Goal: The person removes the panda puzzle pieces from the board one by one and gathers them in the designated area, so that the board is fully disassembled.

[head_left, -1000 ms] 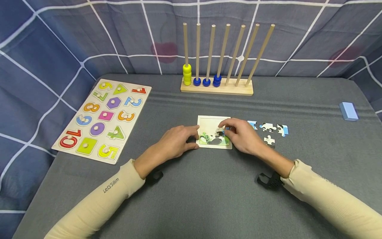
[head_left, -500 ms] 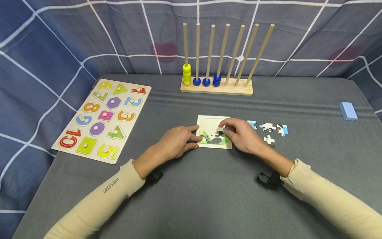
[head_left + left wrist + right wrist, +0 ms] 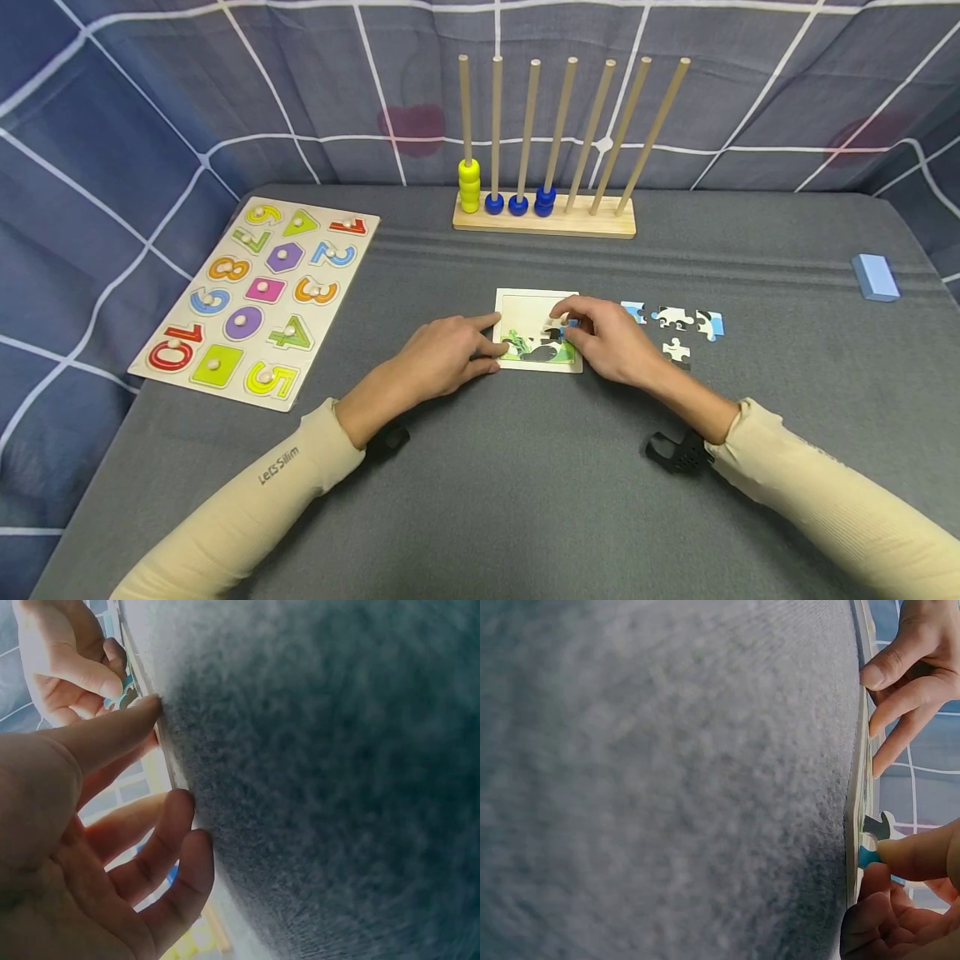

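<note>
A shallow wooden puzzle tray [image 3: 525, 313] lies mid-table, with panda and green leaf pieces [image 3: 538, 350] fitted along its near side. My right hand [image 3: 618, 343] pinches a jigsaw piece [image 3: 553, 332] between thumb and index finger over the tray's right part. In the right wrist view that piece shows a blue portion [image 3: 868, 857] and stands tilted at the tray's surface. My left hand [image 3: 450, 357] rests at the tray's left edge, fingers extended; one fingertip lies on the near left corner area and the thumb touches the side.
Several loose jigsaw pieces [image 3: 674, 318] lie right of the tray, partly behind my right hand. A number and shape board [image 3: 236, 295] is at left. Behind stands a peg abacus [image 3: 592, 227] with yellow and blue beads. A light blue block [image 3: 875, 278] sits far right.
One finger of my left hand has moved right onto the tray's near left part. My right hand keeps its pinch on the jigsaw piece in nearly the same place.
</note>
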Available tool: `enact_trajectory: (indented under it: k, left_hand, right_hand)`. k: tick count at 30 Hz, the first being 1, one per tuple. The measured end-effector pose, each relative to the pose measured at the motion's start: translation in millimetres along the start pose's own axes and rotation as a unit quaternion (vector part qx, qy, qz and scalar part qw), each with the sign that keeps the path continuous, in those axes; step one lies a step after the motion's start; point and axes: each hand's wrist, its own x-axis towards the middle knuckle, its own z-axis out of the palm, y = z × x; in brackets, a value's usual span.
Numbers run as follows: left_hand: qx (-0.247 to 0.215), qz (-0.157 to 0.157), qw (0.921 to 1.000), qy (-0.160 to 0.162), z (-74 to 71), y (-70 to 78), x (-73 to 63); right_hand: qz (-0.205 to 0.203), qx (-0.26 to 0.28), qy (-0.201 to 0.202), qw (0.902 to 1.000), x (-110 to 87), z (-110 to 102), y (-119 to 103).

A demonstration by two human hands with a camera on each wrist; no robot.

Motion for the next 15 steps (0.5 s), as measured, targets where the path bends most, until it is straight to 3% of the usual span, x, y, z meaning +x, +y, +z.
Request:
enact_trajectory:
  k: [9,15]
  left_hand:
    - [0.002,-0.022,0.9998,-0.003,-0.7,2.5,0.7]
    - [0.002,-0.016,0.9999,-0.005,-1.3,2.3,0.1]
  right_hand:
    - [-0.006,-0.015,-0.028,0.9995,1.4,-1.2,1.4]
    - [-0.021,-0.013,-0.031,0.9992,0.2,-0.7,1.6]
